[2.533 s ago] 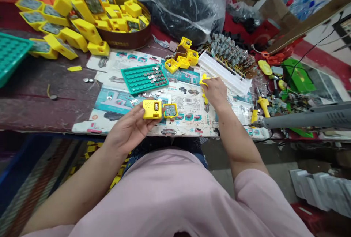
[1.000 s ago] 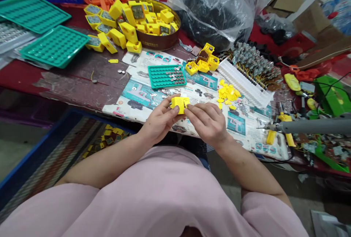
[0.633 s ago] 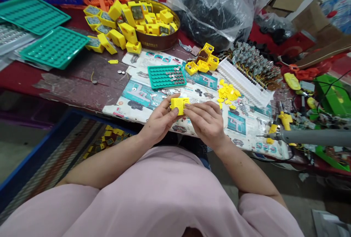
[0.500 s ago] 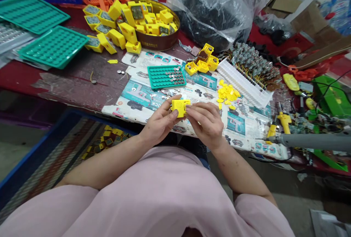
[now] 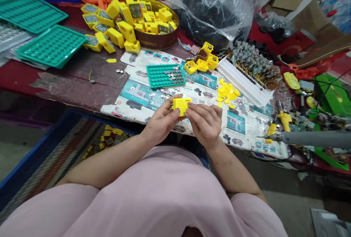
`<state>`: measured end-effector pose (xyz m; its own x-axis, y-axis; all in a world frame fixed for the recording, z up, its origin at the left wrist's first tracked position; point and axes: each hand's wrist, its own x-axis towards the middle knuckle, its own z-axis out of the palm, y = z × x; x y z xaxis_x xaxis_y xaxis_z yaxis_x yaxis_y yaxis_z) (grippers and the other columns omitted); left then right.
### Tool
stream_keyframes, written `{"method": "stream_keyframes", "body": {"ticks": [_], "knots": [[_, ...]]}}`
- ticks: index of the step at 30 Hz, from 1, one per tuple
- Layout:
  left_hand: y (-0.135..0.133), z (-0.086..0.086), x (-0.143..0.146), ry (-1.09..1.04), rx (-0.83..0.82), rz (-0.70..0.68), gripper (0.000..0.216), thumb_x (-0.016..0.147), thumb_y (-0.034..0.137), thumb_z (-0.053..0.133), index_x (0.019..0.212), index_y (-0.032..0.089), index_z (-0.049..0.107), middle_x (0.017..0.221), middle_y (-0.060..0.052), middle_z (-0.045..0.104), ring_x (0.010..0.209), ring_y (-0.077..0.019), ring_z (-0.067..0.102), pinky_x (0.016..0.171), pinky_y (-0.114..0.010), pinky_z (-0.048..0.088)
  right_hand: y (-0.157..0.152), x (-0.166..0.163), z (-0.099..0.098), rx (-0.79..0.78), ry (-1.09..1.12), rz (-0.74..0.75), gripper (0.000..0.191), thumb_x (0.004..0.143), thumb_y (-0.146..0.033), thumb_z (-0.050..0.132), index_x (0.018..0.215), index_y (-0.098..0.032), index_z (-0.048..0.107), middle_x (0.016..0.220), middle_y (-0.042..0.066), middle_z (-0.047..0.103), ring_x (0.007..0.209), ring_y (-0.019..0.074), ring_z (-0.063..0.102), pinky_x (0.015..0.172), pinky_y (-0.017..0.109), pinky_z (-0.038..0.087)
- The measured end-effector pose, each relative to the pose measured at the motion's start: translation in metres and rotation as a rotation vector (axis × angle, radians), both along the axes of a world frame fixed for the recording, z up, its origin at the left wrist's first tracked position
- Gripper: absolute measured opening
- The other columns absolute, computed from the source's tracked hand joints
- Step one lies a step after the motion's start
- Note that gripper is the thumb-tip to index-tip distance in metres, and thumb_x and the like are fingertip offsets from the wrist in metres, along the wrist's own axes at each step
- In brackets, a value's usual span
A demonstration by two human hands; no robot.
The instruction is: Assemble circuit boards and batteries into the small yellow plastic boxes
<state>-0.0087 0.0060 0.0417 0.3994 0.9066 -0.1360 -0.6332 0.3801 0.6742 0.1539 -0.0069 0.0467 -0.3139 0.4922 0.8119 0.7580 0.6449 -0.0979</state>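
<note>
Between my hands, over the front of the table, is a small yellow plastic case with a grid of little holes on its upper face. My left hand grips its left side, thumb on the near edge. My right hand is closed at its right end; the bent fingertips press there and hide that corner. Just beyond lies a teal tray partly filled with button cells. To the right sits a heap of small yellow covers, and further back several open yellow cases.
A round brown tin heaped with yellow cases stands behind. Two more teal trays lie at left. A white rack of wired parts is at right. A soldering iron points in from the right. A blue crate stands below the table.
My right fingers have shifted slightly on the right end of the yellow case, and the hand is turned a little. The left hand keeps its grip. The view has moved very slightly.
</note>
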Motion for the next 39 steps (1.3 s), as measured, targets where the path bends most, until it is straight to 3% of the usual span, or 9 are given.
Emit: {"method": "stream_keyframes", "body": {"ticks": [4, 7, 10, 20, 24, 27, 32, 35, 39], "knots": [[0.000, -0.003, -0.004, 0.027, 0.081, -0.046, 0.052, 0.080, 0.037, 0.081, 0.128, 0.027, 0.062, 0.112, -0.002, 0.071, 0.106, -0.0154, 0.066, 0.093, -0.024, 0.052, -0.002, -0.001, -0.001, -0.294, 0.317, -0.032, 0.023, 0.087, -0.027, 0.073, 0.109, -0.029, 0.067, 0.113, 0.004, 0.071, 0.108, 0.0185, 0.063, 0.091, 0.035, 0.053], [-0.002, -0.005, -0.007, 0.014, 0.113, -0.104, 0.046, 0.083, 0.039, 0.078, 0.125, 0.029, 0.063, 0.118, -0.003, 0.069, 0.113, -0.0190, 0.065, 0.097, -0.028, 0.052, -0.003, 0.001, -0.005, -0.683, 0.483, 0.134, 0.053, 0.093, -0.039, 0.065, 0.141, -0.027, 0.049, 0.136, 0.011, 0.062, 0.119, 0.0192, 0.063, 0.094, 0.034, 0.057], [-0.004, -0.007, -0.007, 0.026, 0.089, -0.099, 0.041, 0.085, 0.044, 0.075, 0.122, 0.029, 0.063, 0.126, -0.004, 0.066, 0.119, -0.0213, 0.062, 0.099, -0.031, 0.052, -0.006, -0.002, -0.010, -0.879, 0.488, 0.254, 0.052, 0.099, -0.037, 0.053, 0.148, -0.022, 0.042, 0.134, 0.012, 0.064, 0.111, 0.0173, 0.067, 0.096, 0.032, 0.057], [-0.004, -0.010, -0.010, 0.046, 0.097, -0.122, 0.035, 0.087, 0.045, 0.072, 0.118, 0.029, 0.067, 0.126, -0.003, 0.066, 0.117, -0.0199, 0.062, 0.094, -0.027, 0.052, -0.011, -0.015, -0.020, -0.736, 0.665, 0.217, 0.034, 0.095, -0.030, 0.061, 0.127, -0.021, 0.057, 0.114, 0.009, 0.072, 0.093, 0.0140, 0.072, 0.084, 0.025, 0.061], [0.005, -0.006, -0.020, 0.249, 0.349, -0.180, 0.041, 0.090, 0.042, 0.070, 0.129, 0.029, 0.066, 0.131, -0.005, 0.065, 0.125, -0.0231, 0.059, 0.110, -0.033, 0.045, -0.008, 0.004, -0.006, -0.628, 0.412, 0.216, 0.036, 0.090, -0.029, 0.069, 0.125, -0.022, 0.059, 0.129, 0.012, 0.066, 0.117, 0.0195, 0.066, 0.099, 0.035, 0.057], [0.007, 0.000, -0.025, 0.401, 0.517, -0.225, 0.066, 0.081, 0.029, 0.080, 0.142, 0.033, 0.056, 0.141, -0.006, 0.060, 0.131, -0.0273, 0.055, 0.117, -0.039, 0.040, -0.011, 0.022, 0.007, -0.385, 0.113, 0.142, 0.032, 0.087, -0.025, 0.073, 0.118, -0.025, 0.063, 0.133, 0.011, 0.064, 0.125, 0.0229, 0.060, 0.104, 0.042, 0.052], [0.000, 0.002, -0.018, 0.361, 0.444, -0.203, 0.089, 0.066, 0.019, 0.089, 0.145, 0.036, 0.050, 0.143, -0.006, 0.058, 0.129, -0.0304, 0.058, 0.110, -0.042, 0.048, -0.024, 0.039, 0.004, -0.145, -0.009, 0.161, 0.036, 0.089, -0.024, 0.069, 0.123, -0.032, 0.060, 0.104, 0.002, 0.075, 0.095, 0.0188, 0.063, 0.086, 0.036, 0.055], [-0.005, 0.000, -0.012, 0.373, 0.426, -0.188, 0.083, 0.066, 0.020, 0.089, 0.142, 0.029, 0.055, 0.122, -0.008, 0.068, 0.116, -0.0285, 0.064, 0.108, -0.043, 0.049, -0.030, 0.041, -0.005, -0.113, -0.026, 0.118, 0.045, 0.089, -0.022, 0.068, 0.132, -0.029, 0.056, 0.104, 0.004, 0.074, 0.096, 0.0196, 0.062, 0.086, 0.036, 0.054], [-0.005, -0.003, -0.007, 0.421, 0.439, -0.156, 0.083, 0.064, 0.020, 0.090, 0.139, 0.028, 0.057, 0.120, -0.007, 0.068, 0.114, -0.0272, 0.064, 0.109, -0.042, 0.048, -0.035, 0.043, -0.011, -0.105, -0.064, 0.006, 0.058, 0.088, -0.023, 0.070, 0.142, -0.032, 0.051, 0.106, 0.003, 0.074, 0.099, 0.0202, 0.060, 0.088, 0.036, 0.050]]}}
